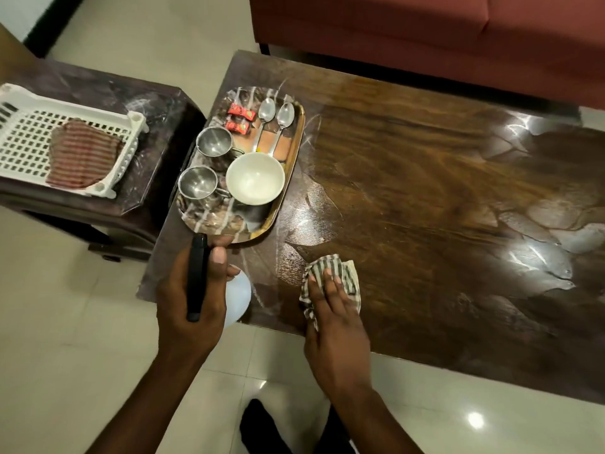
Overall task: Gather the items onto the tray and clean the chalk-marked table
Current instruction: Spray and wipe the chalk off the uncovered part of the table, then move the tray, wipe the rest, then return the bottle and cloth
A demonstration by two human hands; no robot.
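One tray [212, 221] carrying seven small things; two hands, left hand [176, 309] and right hand [337, 329].
On the tray: two cups, a far cup [214, 141] and a near cup [197, 186]; two spoons, a left spoon [266, 110] and a right spoon [285, 114]; two packets, a far packet [241, 110] and a near packet [238, 126]; one bowl [254, 178]. Off it: two cloths, a grey cloth [347, 275] and a red cloth [82, 152]; one basket [29, 136]; one bottle [237, 293]; two tables, a main table [425, 191] and a side table [108, 90]; one sofa [425, 34].
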